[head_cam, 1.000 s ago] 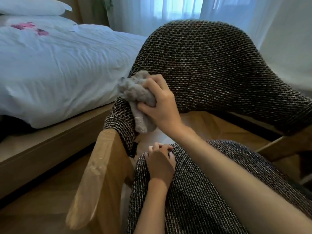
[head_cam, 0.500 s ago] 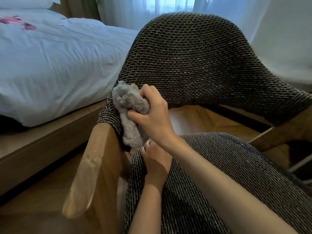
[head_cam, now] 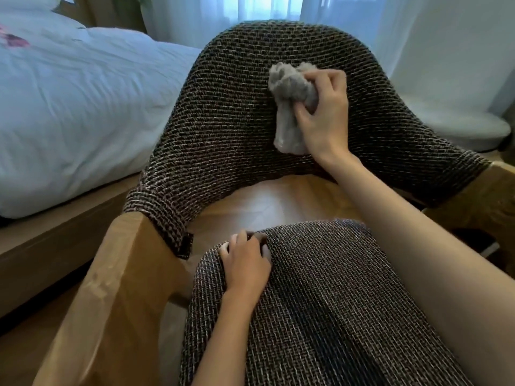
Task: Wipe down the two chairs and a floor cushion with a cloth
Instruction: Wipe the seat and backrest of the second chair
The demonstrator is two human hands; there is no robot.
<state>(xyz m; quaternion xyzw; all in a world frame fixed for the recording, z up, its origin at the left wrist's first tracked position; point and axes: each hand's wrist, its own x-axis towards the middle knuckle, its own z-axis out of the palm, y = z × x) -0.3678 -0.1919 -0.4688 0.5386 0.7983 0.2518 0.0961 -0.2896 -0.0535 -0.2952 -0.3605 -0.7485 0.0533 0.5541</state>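
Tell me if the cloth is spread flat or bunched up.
Bunched: the cloth is wadded in the right hand against the chair, one end hanging.

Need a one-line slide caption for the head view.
Right hand holds a bunched grey cloth against the chair's woven backrest; left hand grips the seat at its rear edge.

White bed (head_cam: pixel 83 112), sheer curtains (head_cam: pixel 262 9) (backlit)
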